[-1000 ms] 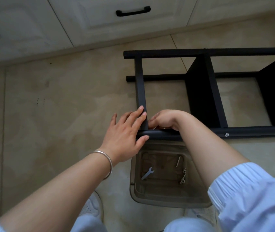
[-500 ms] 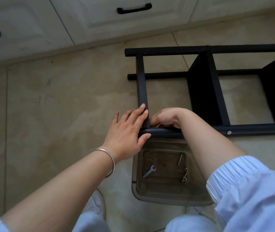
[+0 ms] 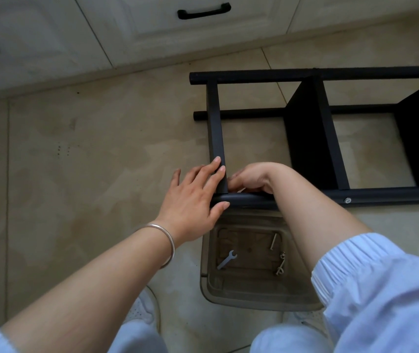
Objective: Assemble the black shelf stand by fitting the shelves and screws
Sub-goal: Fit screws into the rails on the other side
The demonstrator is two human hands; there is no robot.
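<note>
The black shelf stand (image 3: 305,72) lies on its side on the tiled floor, with two black shelf panels (image 3: 305,138) fitted between its tubes. My left hand (image 3: 193,197) rests at its near left corner, with straight fingers on the end crossbar (image 3: 214,123) and the thumb under the near tube (image 3: 381,196). My right hand (image 3: 251,178) is curled just behind that joint and pinches a small pale metal piece, which is mostly hidden. A silver screw head (image 3: 348,200) shows in the near tube farther right.
A clear plastic tray (image 3: 254,299) sits on the floor under my arms, holding a small wrench (image 3: 226,259), a screw (image 3: 273,241) and other small hardware (image 3: 281,266). White cabinets (image 3: 152,34) with black handles line the far side. My shoes (image 3: 142,309) are below.
Both hands stay at the same corner joint. Only the view has shifted slightly.
</note>
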